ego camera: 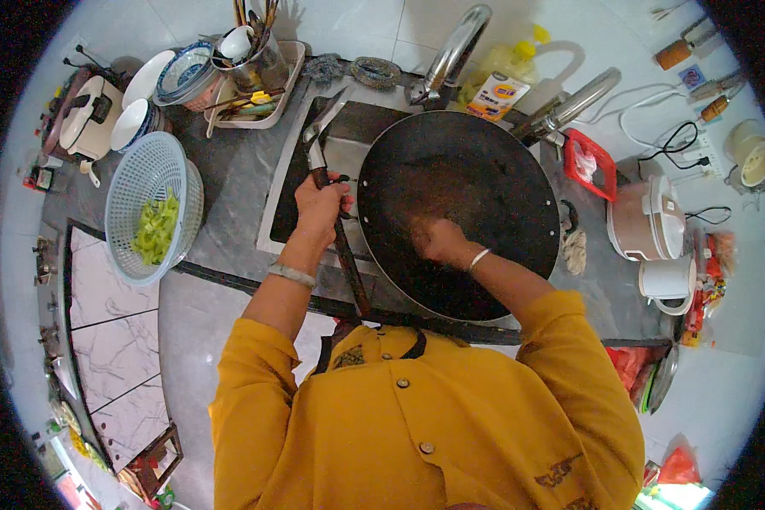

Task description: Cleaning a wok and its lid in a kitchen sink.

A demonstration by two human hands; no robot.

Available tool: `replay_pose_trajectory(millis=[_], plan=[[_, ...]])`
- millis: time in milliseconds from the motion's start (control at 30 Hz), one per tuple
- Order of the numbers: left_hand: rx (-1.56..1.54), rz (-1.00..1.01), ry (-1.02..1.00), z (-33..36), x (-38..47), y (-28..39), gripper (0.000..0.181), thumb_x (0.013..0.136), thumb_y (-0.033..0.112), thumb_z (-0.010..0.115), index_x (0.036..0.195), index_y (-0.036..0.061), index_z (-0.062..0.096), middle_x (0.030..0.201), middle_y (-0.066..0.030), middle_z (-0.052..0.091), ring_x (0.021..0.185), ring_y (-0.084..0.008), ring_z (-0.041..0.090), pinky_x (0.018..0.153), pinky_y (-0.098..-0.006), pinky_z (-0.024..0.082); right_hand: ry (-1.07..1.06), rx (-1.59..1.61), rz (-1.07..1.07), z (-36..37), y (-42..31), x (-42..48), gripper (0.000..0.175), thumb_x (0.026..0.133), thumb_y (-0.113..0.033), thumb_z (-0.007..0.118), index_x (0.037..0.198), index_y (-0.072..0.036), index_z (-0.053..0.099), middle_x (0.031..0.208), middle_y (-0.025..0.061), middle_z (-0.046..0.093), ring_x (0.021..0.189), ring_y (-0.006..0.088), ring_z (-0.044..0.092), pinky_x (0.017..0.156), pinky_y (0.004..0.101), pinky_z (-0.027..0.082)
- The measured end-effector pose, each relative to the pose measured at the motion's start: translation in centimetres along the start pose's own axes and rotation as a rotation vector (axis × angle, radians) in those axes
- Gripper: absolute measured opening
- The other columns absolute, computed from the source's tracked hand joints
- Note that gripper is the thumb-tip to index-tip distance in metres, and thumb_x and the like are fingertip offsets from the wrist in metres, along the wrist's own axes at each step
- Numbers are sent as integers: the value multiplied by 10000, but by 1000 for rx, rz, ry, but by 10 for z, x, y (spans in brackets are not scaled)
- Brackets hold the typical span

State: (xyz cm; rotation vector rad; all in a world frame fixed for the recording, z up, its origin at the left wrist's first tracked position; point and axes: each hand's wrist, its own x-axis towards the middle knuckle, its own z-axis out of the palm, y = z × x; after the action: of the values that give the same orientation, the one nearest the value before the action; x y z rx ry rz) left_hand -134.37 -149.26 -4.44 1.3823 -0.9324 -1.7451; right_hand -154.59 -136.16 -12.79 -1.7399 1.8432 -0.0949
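A large dark wok [510,191] rests tilted over the steel sink [350,143]. My left hand [319,204] is at its left side handle, with its fingers closed around the wooden handle of a metal wok spatula [350,264]; how firmly it grips the wok's handle cannot be told. The spatula's metal end points away over the sink. Inside the wok, my right hand [438,239] is low against the inner surface. It is motion-blurred, its fingers look curled, and whether it holds anything is hidden. A faucet [456,51] stands just behind the wok.
On the left, a pale blue plastic colander [191,191] holds cut green vegetables [156,229], near stacked bowls [131,124] and a utensil tray [280,105]. Detergent [497,86] and a second faucet [580,99] stand behind the wok. A red basket [602,185], rice cooker [634,217] and white mug [663,280] are right.
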Motion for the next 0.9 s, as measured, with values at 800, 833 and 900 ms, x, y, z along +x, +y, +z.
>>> replay_pose_trajectory(millis=[800, 833, 900], plan=[[-31, -23, 25, -6, 8, -10, 192, 705, -53, 578, 873, 4, 505, 696, -92, 557, 519, -159, 544, 437, -273, 429, -124, -476, 136, -66, 66, -47, 405, 724, -176, 576, 1119, -122, 504, 908, 165, 615, 823, 346, 611, 700, 448, 502], [-28, -23, 8, -4, 8, -9, 192, 705, -53, 578, 873, 4, 505, 696, -92, 557, 519, -159, 544, 437, -273, 429, -187, -499, 89, -73, 54, -55, 496, 736, -159, 579, 1211, -124, 440, 978, 175, 604, 861, 347, 610, 727, 449, 509], [-39, 6, 4, 0, 7, -8, 193, 703, -51, 577, 871, 6, 503, 703, -92, 557, 516, -160, 544, 437, -270, 425, -74, -481, 137, -60, 61, -58, 497, 745, -165, 571, 1221, -142, 429, 989, 165, 595, 870, 343, 607, 727, 443, 511]])
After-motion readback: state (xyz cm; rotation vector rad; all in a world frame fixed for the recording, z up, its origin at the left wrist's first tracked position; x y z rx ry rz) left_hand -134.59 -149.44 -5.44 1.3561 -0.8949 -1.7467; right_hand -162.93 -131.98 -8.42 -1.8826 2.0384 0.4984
